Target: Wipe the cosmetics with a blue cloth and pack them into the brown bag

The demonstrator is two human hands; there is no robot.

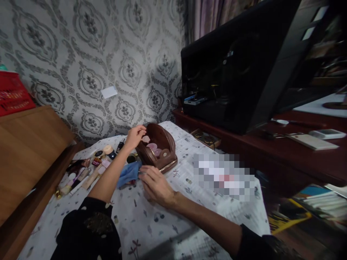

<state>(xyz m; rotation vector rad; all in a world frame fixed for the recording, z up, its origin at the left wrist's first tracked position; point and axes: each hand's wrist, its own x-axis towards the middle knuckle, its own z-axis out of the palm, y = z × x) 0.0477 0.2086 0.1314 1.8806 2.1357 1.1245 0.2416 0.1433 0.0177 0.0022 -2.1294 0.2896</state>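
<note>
A blue cloth (128, 174) is grasped in the right hand (155, 183), while the left hand (136, 137) is placed at the brown bag (162, 138), whether gripping cannot be told.

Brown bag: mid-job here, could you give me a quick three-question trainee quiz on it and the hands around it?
1. Which hand is at the opening of the brown bag, left or right?
2. True or false: the bag is closed.
3. Fill in: the fabric-like item by the other hand is ____ in colour.

Key:
1. Left hand.
2. False; it stands open.
3. Blue.
</note>
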